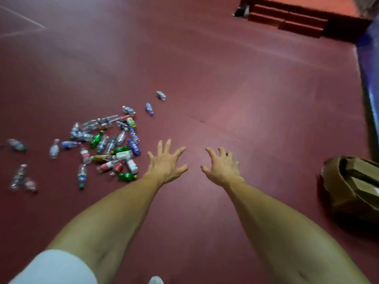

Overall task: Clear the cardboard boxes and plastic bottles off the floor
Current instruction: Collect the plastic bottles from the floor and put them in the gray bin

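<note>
bottles (106,144) scattered on floor (205,78) at left, cardboard boxes (352,185) far right, steps (287,17) behind

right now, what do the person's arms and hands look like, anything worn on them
The left hand and right hand are bare: no gloves, and no rings or watch show. A white short sleeve covers the left upper arm; both forearms are uncovered.

The dark red floor (205,89) carried scattered plastic bottles (106,144) at left. Brown cardboard boxes (352,185) lay at right.

Dark red floor (205,78), faint white lines (24,17); red steps (287,19) far right.
</note>
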